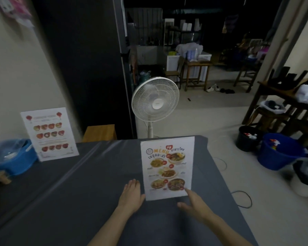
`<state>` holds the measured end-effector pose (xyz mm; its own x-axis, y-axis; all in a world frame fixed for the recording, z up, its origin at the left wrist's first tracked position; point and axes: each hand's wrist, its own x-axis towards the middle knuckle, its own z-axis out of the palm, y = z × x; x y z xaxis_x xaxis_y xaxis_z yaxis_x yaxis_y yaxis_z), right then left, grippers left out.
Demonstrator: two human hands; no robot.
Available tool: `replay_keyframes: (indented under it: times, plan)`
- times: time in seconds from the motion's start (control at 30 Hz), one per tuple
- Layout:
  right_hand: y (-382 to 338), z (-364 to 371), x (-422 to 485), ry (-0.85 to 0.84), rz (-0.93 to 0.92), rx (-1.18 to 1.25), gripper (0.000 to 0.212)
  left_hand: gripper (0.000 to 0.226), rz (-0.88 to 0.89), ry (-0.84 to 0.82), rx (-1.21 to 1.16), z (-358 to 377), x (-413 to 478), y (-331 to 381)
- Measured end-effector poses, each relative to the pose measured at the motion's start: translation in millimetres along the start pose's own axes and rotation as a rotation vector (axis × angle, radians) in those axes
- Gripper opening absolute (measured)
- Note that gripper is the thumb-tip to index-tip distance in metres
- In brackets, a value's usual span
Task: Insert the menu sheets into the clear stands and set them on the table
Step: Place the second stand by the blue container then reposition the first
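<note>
A menu sheet with food photos and the word MENU [168, 168] stands upright on the grey-covered table [78, 183], near its right side; I cannot make out its clear stand. My left hand [131, 195] lies flat on the cloth, fingers apart, touching the sheet's lower left edge. My right hand [194, 204] hovers open at the lower right corner, its forefinger tip at the sheet. Another menu sheet with red lanterns and rows of dishes [49, 133] stands tilted back at the table's far left, against the wall.
A blue plastic tub [12, 159] sits at the table's left edge. Beyond the far edge stand a white pedestal fan [155, 102] and a wooden stool [99, 133]. On the floor to the right are a blue bucket [279, 151], a black bucket [248, 138] and a black cable [242, 199].
</note>
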<state>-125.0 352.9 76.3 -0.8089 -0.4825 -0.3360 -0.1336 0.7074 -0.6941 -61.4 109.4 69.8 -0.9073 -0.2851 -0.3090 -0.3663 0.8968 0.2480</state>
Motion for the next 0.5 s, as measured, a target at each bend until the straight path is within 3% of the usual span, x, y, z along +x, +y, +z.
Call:
replay_keyframes:
  times: [0.1, 0.13, 0.23, 0.33, 0.43, 0.5]
  plan:
    - [9.1, -20.4, 3.9, 0.075, 0.032, 0.17, 0.033, 0.074, -0.028, -0.005, -0.172, -5.4, 6.6, 5.9]
    - [8.3, -27.0, 5.8, 0.096, 0.06, 0.223, 0.037, 0.074, -0.027, 0.0, -0.27, -6.8, 8.5, 8.1]
    - [10.1, -41.9, 19.7, 0.208, 0.13, 0.467, 0.076, 0.078, -0.081, 0.035, -0.711, -15.9, 12.1, 13.3]
    - [-0.9, -57.2, 32.2, 0.317, 0.106, 0.649, 0.071, 0.088, -0.194, 0.083, -1.151, -23.1, 17.4, 14.7]
    - [-10.2, -68.3, 44.6, 0.386, 0.044, 0.778, 0.068, 0.076, -0.196, 0.106, -1.336, -30.2, 25.4, 15.5]
    - [-15.7, -71.7, 52.5, 0.393, 0.013, 0.811, 0.066, 0.056, -0.134, 0.12, -1.422, -35.7, 28.6, 18.3]
